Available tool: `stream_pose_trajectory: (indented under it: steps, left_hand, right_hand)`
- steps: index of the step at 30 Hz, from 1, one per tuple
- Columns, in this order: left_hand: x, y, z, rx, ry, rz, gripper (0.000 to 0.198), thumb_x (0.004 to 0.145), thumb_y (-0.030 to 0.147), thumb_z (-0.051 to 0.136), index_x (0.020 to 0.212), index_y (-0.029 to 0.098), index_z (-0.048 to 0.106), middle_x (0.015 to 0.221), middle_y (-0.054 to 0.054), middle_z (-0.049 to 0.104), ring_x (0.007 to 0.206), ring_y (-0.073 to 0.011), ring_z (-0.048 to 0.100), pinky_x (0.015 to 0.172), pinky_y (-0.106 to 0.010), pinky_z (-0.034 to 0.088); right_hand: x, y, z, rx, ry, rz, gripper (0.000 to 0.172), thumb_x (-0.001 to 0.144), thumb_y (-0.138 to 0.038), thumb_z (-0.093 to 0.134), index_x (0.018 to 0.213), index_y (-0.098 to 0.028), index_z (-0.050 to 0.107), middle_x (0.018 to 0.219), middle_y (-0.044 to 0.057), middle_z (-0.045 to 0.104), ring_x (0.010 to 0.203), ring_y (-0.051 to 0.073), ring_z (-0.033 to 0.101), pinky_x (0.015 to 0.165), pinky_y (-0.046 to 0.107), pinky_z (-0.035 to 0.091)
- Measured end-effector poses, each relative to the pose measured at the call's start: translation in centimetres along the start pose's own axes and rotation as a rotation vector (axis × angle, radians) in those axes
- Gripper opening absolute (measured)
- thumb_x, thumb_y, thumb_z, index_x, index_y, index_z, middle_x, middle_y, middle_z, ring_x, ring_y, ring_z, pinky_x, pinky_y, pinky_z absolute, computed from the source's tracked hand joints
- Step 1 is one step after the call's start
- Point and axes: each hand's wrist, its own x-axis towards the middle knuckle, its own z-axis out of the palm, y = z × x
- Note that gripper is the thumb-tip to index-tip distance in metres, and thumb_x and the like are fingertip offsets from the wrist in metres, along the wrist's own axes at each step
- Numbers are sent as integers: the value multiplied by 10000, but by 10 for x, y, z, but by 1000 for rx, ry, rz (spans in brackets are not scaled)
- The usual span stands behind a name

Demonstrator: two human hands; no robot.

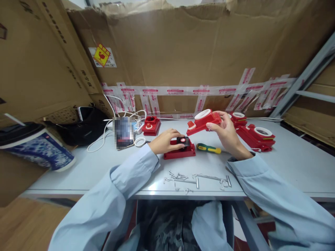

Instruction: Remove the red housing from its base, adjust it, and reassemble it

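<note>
My right hand (226,130) grips a red plastic cover with a white ring (200,122) by its right end, raised above the table. My left hand (169,141) rests on a red base (180,153) lying on the table, its fingers against a black round part (183,141) seated in the base. Between the hands lies a green-and-yellow screwdriver (208,148). Several screws (178,176) and two T-shaped metal rods, one rod (197,181) nearer the left, lie by the front edge. A loose white ring (140,142) is left of my left hand.
Behind my right hand stand more red units, one red unit (258,137) with a white ring. A small red part (151,125), a phone (124,134), white cables (102,141) and a black bag (78,129) sit leftward. A blue-and-white cup (42,148) is far left. Cardboard (167,52) walls the back.
</note>
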Motion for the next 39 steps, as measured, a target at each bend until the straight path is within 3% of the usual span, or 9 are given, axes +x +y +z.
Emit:
stream_pose_trajectory:
  steps: [32,39]
  left_hand:
    - [-3,1,6,-9,60,-16,380,851,400,607,1151,166,608,1050,-103,628,1023,-228,570,944,-392,457]
    - [-5,3,0,-22,105,-5,434,867,435,570,1223,187,542,1183,-119,560,1113,-240,539,990,-410,430]
  right_hand:
    - [-2,-1,0,-64,-4,2,517,584,-384,790,977,-269,474,924,-6,615,871,186,624,819,393,534]
    - [-1,1,-2,-74,-33,-7,503,612,-401,767,997,-278,467,973,7,620,898,201,631,805,397,538]
